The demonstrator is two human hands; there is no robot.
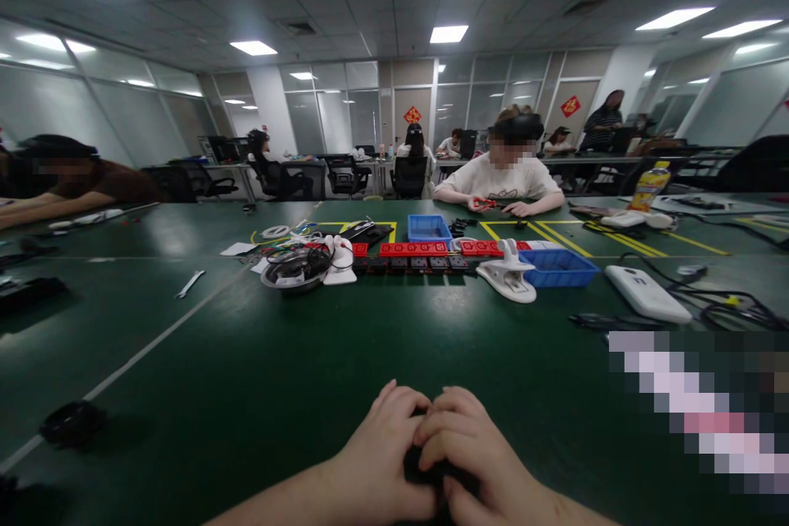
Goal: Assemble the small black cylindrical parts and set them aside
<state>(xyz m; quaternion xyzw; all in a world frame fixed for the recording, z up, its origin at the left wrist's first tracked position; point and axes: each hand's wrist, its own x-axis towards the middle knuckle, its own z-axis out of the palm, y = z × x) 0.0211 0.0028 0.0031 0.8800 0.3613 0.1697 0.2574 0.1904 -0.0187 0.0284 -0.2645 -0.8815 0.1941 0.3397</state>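
Close to the table's near edge, my left hand [388, 444] and my right hand [474, 448] meet around a small black object [422, 467]. Only its dark, rounded parts show between the fingers, so its kind cannot be made out. My left fingers curl over its far side, and their tips are near my right fingers. The right thumb and fingers close on it from the other side. Beneath them lies the dark green tabletop [308, 378]. The underside of the black object is hidden by my hands.
Ahead are a metal bowl [292, 275] of black parts, white clip stands [509, 275], a red-and-black row of blocks [412, 255] and blue bins [558, 269]. A wrench [190, 284] lies left, a white power bank-like box [647, 293] right. Across sits a co-worker [502, 173].
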